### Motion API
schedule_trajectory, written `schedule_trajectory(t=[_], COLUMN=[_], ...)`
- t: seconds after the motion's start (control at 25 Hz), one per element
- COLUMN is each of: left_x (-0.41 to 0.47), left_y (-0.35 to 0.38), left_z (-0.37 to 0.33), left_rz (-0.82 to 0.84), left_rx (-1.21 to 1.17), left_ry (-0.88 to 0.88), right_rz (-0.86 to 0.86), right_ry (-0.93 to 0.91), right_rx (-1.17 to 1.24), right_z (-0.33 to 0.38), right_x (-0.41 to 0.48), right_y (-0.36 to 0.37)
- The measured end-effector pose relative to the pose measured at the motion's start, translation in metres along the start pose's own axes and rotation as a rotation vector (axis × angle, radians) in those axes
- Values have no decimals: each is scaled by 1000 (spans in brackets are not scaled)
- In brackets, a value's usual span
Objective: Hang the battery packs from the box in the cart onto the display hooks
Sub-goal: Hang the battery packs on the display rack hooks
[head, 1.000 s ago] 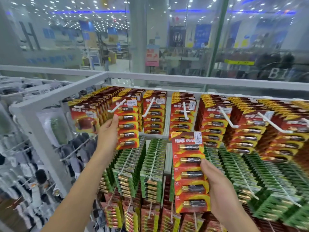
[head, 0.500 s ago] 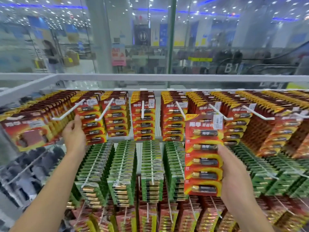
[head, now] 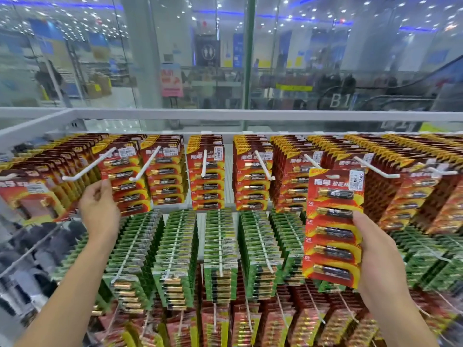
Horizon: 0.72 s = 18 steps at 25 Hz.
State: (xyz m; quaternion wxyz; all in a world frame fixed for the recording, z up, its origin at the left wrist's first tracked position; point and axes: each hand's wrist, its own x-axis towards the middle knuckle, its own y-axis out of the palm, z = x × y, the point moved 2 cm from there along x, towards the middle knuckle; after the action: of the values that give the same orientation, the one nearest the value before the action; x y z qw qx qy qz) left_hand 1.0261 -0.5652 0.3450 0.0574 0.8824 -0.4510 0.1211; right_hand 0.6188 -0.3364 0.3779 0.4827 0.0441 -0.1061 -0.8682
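**Red battery pack held up to the store's display hooks**

The person's right hand [head: 383,259] grips a long red battery pack [head: 333,221] by its right edge, with the thumb across the front. It holds the pack upright in front of the top row of hung red packs, the pack's top just below the tip of a white display hook [head: 312,160]. The card carries five batteries stacked one above another, the brand characters 南孚, "5号" printed down its left side, and a white price sticker [head: 357,180] reading 12.00.

The left hand [head: 100,209] is raised at the far left with its fingers loosely curled. Its fingertips are at the edge of the front hung pack [head: 125,186] on another hook, but whether they pinch the card cannot be told.

Green packs [head: 220,236] fill the row below. A "B1" marking [head: 339,100] shows through the glass behind.

Since a second ago, the held pack has risen and moved right along the row. The left hand stays at the same hung pack.
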Motion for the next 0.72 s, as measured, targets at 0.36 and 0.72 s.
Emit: schedule_trajectory(t=[0.36, 0.72], left_x=[-2, 8], left_y=[1, -2], left_z=[0, 6], left_rz=[24, 35], left_rx=[-29, -47], left_ry=[-5, -7], right_rz=[-26, -57], right_ry=[44, 1], right_rx=[-60, -134], right_z=[-8, -18], right_x=[51, 92], right_y=[19, 42])
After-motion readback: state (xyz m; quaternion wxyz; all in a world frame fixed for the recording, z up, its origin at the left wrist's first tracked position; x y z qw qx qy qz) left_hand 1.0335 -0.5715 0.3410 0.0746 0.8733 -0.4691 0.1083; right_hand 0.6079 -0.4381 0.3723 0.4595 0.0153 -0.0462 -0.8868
